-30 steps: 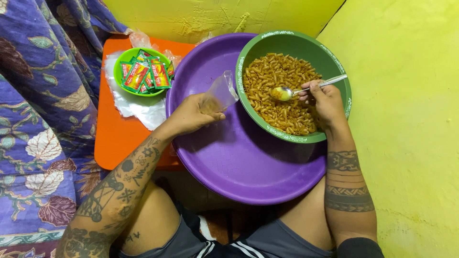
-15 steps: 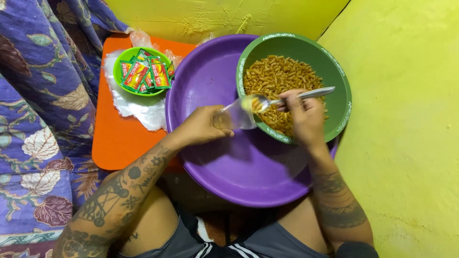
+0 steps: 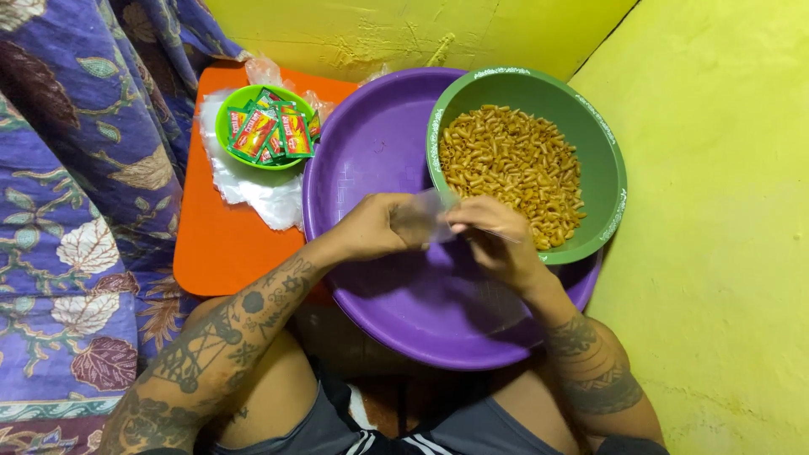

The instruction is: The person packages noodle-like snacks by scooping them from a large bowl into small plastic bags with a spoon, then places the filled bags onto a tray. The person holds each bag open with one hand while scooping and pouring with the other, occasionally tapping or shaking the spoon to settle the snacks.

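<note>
My left hand [image 3: 375, 227] holds a small clear plastic bag [image 3: 431, 212] over the big purple basin [image 3: 379, 143]. Right against the bag's mouth, my right hand [image 3: 499, 240] is closed around a spoon that its fingers almost wholly hide. Both hands meet at the near rim of the green bowl [image 3: 608, 177], which rests in the basin's right side. The bowl holds a heap of orange-brown macaroni pieces [image 3: 514, 164].
A small bright green bowl [image 3: 226, 126] of red and green sachets [image 3: 270, 131] sits on an orange tray [image 3: 223, 248] at the left, on a pile of clear plastic bags [image 3: 261, 194]. Patterned purple cloth [image 3: 67, 211] hangs on the left. Yellow walls [image 3: 716, 253] close the back and right.
My right hand lifted a loaded spoon out of the green bowl and brought it left to the bag. My left hand moved the bag right to meet it.
</note>
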